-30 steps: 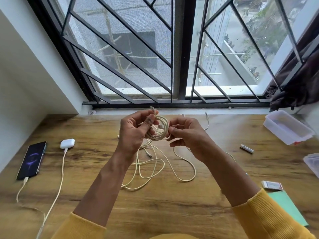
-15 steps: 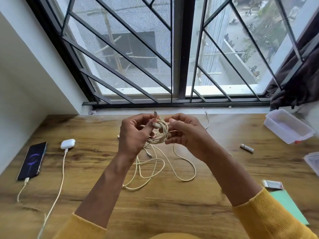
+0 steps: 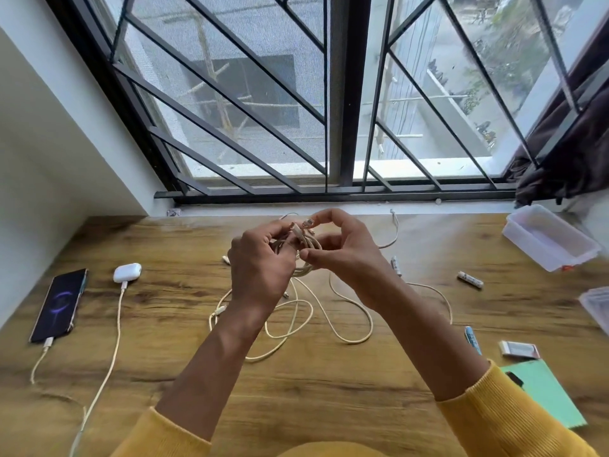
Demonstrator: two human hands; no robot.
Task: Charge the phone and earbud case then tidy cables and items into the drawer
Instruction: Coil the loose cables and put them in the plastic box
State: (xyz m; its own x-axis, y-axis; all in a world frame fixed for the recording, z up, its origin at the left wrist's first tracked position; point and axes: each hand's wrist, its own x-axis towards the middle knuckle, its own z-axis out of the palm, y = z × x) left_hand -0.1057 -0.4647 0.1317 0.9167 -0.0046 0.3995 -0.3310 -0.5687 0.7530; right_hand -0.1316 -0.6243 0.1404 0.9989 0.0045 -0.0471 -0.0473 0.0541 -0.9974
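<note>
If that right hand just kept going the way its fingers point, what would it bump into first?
The right hand points leftward at the coiled cable it already pinches; just beyond is the left hand, so it would likely meet that first, though depth is hard to judge.

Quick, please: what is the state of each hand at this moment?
Left hand: closed, holding the coiled cable.
Right hand: closed, pinching the same coiled cable.
</note>
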